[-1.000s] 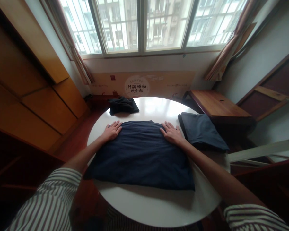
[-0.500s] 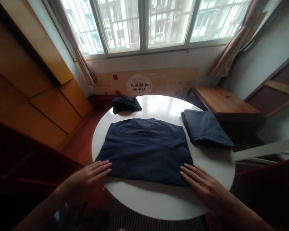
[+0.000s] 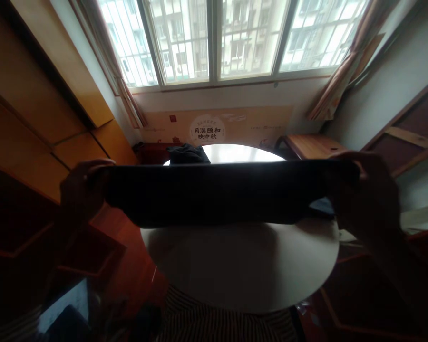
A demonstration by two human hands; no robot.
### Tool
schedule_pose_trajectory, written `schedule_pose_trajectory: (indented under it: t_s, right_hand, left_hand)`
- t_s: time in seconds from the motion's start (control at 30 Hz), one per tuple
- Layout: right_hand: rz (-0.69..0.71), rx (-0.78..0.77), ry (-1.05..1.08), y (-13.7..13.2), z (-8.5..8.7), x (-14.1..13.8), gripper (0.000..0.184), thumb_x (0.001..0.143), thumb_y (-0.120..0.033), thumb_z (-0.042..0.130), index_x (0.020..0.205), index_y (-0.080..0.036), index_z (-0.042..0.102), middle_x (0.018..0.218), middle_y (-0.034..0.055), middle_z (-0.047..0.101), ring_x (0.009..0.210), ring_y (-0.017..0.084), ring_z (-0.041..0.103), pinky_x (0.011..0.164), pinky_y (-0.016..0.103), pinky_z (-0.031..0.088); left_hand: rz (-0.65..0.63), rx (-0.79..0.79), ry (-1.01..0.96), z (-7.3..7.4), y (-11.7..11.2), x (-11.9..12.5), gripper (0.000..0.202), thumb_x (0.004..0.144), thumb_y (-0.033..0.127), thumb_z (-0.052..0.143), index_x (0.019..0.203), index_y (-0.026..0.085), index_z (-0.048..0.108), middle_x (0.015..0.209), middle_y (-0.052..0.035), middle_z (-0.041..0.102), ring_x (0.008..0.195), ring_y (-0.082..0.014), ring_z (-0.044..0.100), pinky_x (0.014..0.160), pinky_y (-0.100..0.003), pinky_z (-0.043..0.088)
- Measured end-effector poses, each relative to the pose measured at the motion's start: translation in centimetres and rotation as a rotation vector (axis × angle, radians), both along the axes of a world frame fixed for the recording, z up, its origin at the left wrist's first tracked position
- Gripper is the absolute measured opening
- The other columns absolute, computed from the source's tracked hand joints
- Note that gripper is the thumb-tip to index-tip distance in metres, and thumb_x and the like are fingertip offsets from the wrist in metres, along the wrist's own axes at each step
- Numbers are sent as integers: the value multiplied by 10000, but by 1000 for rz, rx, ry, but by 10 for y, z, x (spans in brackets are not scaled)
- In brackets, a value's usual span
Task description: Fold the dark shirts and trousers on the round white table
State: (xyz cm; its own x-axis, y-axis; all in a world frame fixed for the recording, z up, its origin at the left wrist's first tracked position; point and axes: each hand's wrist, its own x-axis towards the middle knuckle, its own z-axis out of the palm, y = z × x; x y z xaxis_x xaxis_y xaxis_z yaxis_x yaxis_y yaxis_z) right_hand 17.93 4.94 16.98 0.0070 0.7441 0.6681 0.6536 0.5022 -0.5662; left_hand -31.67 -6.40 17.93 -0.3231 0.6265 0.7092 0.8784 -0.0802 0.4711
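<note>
A dark navy garment [image 3: 214,194], whose exact kind I cannot make out, is stretched level in the air above the round white table [image 3: 235,266]. My left hand [image 3: 83,185] is closed on its left end and my right hand [image 3: 367,194] on its right end. Its upper edge runs nearly straight between them, and the cloth looks almost black in shadow. Behind it, a crumpled black garment [image 3: 188,154] lies on the far left of the table. Under my right hand a bluish sliver of the folded garment [image 3: 321,205] shows; the rest is hidden.
A wooden desk [image 3: 310,145] stands behind the table at the right, below the window wall. Yellow-brown cabinets [image 3: 32,109] line the left side. A printed cardboard panel [image 3: 242,123] leans under the window. Striped cloth [image 3: 228,327] shows below the table's near edge.
The navy garment lay flat on the table under my open hands. Both hands have since gripped it and raised it toward the camera, stretched between them.
</note>
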Motion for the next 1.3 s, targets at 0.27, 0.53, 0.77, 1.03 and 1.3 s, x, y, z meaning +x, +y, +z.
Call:
schedule_pose_trajectory:
  t_s: [0.27,0.53,0.77,1.03,1.3]
  right_hand:
    - [161,-346,122,108,2,-45,430,1017,-287,266,1434,-203,329,1288,144,617,1038,229,664,789,310,553]
    - [190,-421,-387,139,-93,-109,497,928,-249,516,1389,-66,488,1377,214,562,1293,309,511,1097,388,379]
    - [454,-432,-796,116,-162,-180,628,1008,-557,277,1555,-249,304,1619,62,272,1485,322,213,1175,601,146]
    - [109,-512,-820,166,-180,-119,650,1016,-534,258,1543,-161,338,1627,123,232,1493,281,208,1201,451,166]
    - [444,-372,-854,145,-167,-172,639,1014,-551,206,1549,-221,323,1601,67,312,1487,280,228,1190,577,118]
  left_hand:
    - [-335,-362,-428,0,129,-13,354,896,443,607,1183,237,629,946,10,732,845,-197,710,776,-379,582]
    - [-289,-558,-27,-103,186,5,296,935,223,498,1061,20,672,1069,-115,720,1051,-218,637,1000,-353,472]
    - [-516,-733,354,-181,179,100,549,1014,423,368,1528,230,359,1604,-79,299,1484,-291,247,1198,-538,192]
    - [-33,-937,406,-190,152,23,635,1021,517,212,1579,214,229,1639,-77,175,1508,-300,161,1180,-562,211]
    - [-240,-860,487,-178,192,55,565,1031,444,220,1552,246,312,1625,-47,241,1492,-291,221,1185,-569,178]
